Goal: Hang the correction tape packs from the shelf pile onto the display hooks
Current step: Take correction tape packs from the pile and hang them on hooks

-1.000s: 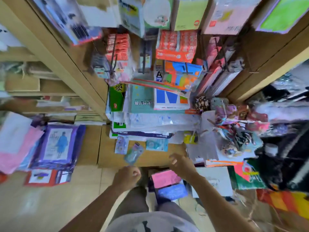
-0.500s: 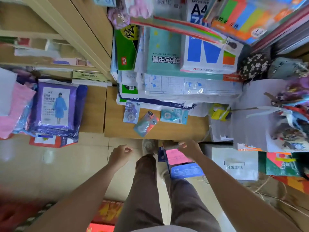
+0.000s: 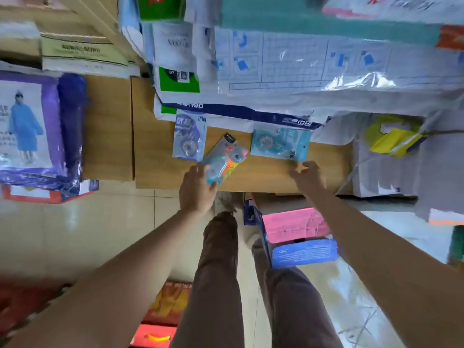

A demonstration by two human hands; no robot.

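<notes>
Left hand [image 3: 195, 190]: I see it at the near edge of the shelf [image 3: 263, 178], back upward. Its fingers lie along the left side of the middle pack [image 3: 224, 158] and its thumb sits at that pack's near end. I cannot tell whether a grip has been made.
Right hand [image 3: 310, 178]: released, with the fingers spread and loosely bent. It is above the shelf at 3 o'clock from the left hand. Its fingertips are just short of the near edge of the right pack [image 3: 280, 144]; I cannot tell if they touch it.
Middle pack: flat on the shelf at 12 o'clock from the left hand, tilted with its far end toward 1 o'clock. Its left edge meets the near corner of the left pack [image 3: 189, 138].
Left pack: flat at 11 o'clock from the left hand, its far end against the paper stack [image 3: 276, 71].
Right pack: pale blue and flat, lying crosswise at 11 o'clock from the right hand, with its far edge at the paper stack.
Paper stack: plastic-wrapped, at 12 o'clock from all three packs.
Raincoat pack [image 3: 30, 126]: purple, at 9 o'clock, well apart on the neighbouring shelf.
Pink box [image 3: 293, 226]: below the shelf, at 6 o'clock from the right hand.
</notes>
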